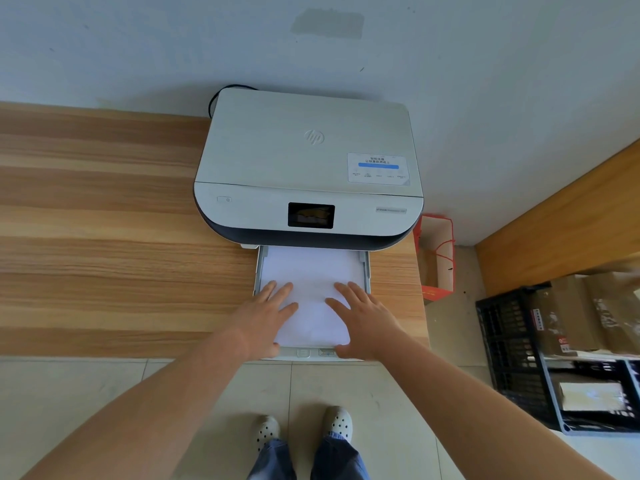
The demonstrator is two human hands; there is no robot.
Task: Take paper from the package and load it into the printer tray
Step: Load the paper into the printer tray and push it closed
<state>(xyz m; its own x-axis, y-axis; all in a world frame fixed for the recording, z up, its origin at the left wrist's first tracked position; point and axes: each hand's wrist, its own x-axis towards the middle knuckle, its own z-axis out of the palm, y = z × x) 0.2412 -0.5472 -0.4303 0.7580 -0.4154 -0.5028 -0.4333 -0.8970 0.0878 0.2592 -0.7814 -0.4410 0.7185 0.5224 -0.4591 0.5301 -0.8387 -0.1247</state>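
A white and dark printer (308,168) stands on a wooden table against the wall. Its paper tray (366,268) is pulled out toward me at the table's front edge. A stack of white paper (311,271) lies in the tray. My left hand (266,313) rests flat on the left part of the stack, fingers spread. My right hand (363,317) lies flat on the right part, fingers spread too. Neither hand grips anything. No paper package is in view.
The wooden table (104,237) stretches to the left. A red paper bag (436,258) stands on the floor right of the table. A black crate (512,355) with cardboard boxes sits further right. My feet (304,427) stand on the tiled floor.
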